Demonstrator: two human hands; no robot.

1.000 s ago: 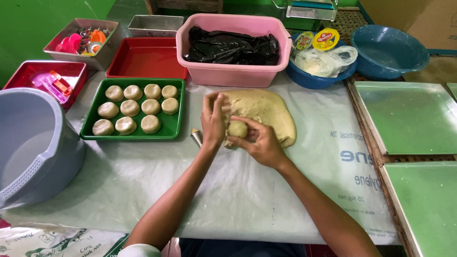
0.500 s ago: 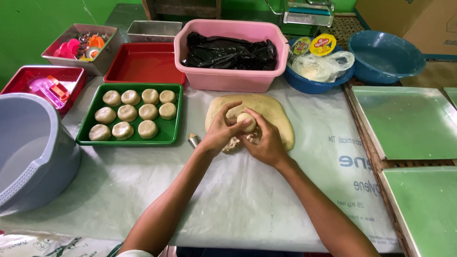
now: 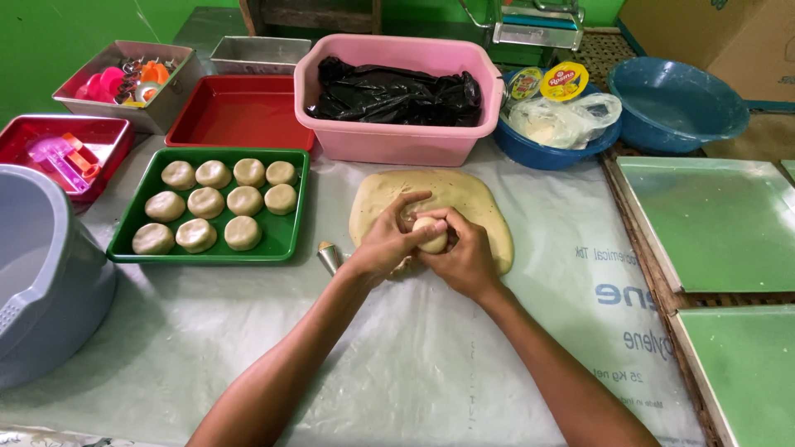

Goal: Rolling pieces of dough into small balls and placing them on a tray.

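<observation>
While our left hand (image 3: 385, 242) and right hand (image 3: 465, 258) cup together, fingers pressed around a small dough ball (image 3: 431, 235), it sits over the flat dough slab (image 3: 476, 207); beyond lie the green tray (image 3: 288, 240) of rounds and the pink tub (image 3: 397, 141).

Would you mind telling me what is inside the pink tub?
The pink tub holds crumpled black plastic, which fills most of it. Whatever lies under or inside the plastic is covered and cannot be seen.
</observation>
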